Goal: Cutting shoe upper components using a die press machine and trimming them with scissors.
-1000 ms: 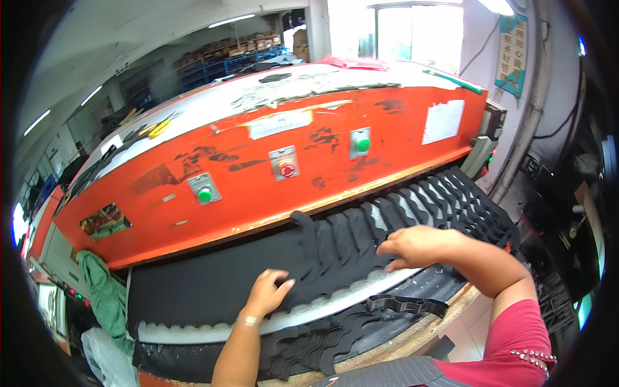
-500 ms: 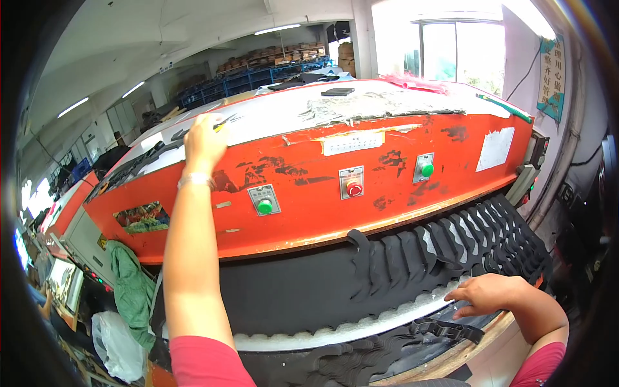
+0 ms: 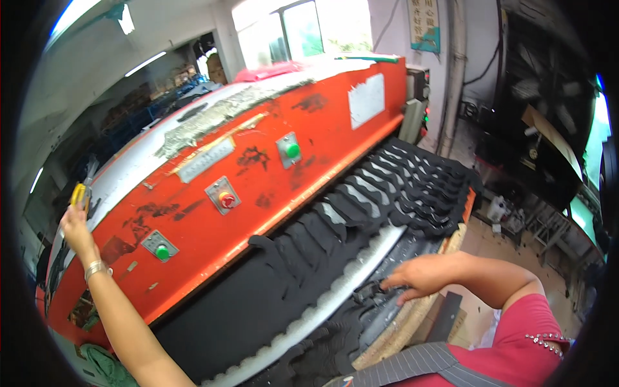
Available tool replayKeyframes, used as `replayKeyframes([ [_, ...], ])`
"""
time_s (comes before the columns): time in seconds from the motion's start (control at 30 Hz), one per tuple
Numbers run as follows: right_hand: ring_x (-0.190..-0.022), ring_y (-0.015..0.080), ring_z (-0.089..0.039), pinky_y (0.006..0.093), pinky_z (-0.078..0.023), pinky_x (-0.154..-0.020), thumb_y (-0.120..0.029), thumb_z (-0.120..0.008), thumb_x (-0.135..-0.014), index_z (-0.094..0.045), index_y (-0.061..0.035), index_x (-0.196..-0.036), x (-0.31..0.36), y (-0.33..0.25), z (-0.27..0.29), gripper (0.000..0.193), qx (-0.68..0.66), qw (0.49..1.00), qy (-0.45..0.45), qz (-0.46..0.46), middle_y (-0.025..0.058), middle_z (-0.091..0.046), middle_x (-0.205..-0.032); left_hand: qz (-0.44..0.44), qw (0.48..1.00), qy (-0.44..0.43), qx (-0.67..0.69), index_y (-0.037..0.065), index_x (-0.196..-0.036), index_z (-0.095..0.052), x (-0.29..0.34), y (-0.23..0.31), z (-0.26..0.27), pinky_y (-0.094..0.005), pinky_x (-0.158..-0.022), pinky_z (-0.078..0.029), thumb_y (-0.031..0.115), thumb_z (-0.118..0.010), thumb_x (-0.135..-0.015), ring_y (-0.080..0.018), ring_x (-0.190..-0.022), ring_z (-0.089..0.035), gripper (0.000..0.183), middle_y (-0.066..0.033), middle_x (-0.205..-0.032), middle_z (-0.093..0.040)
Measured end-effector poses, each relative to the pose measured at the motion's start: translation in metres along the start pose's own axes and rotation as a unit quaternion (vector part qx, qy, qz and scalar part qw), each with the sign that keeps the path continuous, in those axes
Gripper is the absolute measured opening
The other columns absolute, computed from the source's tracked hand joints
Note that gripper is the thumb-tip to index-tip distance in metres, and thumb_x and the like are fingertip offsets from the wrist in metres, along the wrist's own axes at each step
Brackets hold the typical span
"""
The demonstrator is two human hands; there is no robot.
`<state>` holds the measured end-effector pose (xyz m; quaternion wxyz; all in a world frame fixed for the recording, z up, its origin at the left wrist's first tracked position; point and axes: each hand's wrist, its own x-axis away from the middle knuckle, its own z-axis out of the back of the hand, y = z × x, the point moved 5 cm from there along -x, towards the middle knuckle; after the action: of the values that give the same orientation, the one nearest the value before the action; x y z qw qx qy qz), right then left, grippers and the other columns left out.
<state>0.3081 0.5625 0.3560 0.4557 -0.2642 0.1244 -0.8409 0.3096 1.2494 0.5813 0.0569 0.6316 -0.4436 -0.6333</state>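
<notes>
My left hand (image 3: pixel 76 229) is raised to the top edge of the red machine (image 3: pixel 187 222) at the far left. Its fingers are closed round a small yellow-handled tool (image 3: pixel 78 193), which points up; the exact kind does not show clearly. My right hand (image 3: pixel 422 274) hovers over the near edge of the work table, fingers apart and slightly bent, with nothing in them. Close to its fingertips lies a black strip bundle (image 3: pixel 369 291). Below the machine a black foam sheet (image 3: pixel 225 316) is spread out, its scalloped edge lying along a white strip (image 3: pixel 322 309).
The machine's front carries two green buttons (image 3: pixel 293 150) and a red stop button (image 3: pixel 225 199). Wavy black cut strips (image 3: pixel 419 187) lie in rows at the right. Black offcuts (image 3: pixel 316 348) lie near me. A large fan (image 3: pixel 538 77) stands at the far right.
My view has swung to the right and tilted. The yellow-handled tool, barely visible before, now stands up from my left hand. My right hand stays over the table's near edge, fingers apart.
</notes>
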Motion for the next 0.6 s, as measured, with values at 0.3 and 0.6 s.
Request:
replayKeyframes([
  [0.3, -0.133, 0.0281, -0.032, 0.0402, -0.031, -0.105, -0.045, -0.077, -0.069, -0.025, -0.0039, -0.143, 0.002, 0.031, 0.016, 0.100, -0.246, 0.884, 0.368, 0.151, 0.0157, -0.031, -0.144, 0.151, 0.872, -0.195, 0.423, -0.009, -0.114, -0.046, 0.326, 0.159, -0.103, -0.0418, -0.102, -0.043, 0.021, -0.038, -0.099, -0.0356, -0.115, -0.053, 0.034, -0.0290, -0.126, -0.048],
  [0.6, -0.125, 0.0299, -0.043, 0.0422, -0.046, -0.090, -0.046, -0.060, -0.084, -0.034, -0.0033, -0.139, -0.016, 0.115, -0.057, 0.074, -0.740, 0.580, 0.086, 0.328, 0.0198, -0.034, -0.142, 0.629, 0.611, -0.254, 0.407, 0.005, -0.107, -0.044, 0.591, 0.161, -0.227, -0.0434, -0.091, -0.050, 0.028, -0.036, -0.100, -0.0292, -0.102, -0.062, 0.026, -0.0232, -0.117, -0.057],
])
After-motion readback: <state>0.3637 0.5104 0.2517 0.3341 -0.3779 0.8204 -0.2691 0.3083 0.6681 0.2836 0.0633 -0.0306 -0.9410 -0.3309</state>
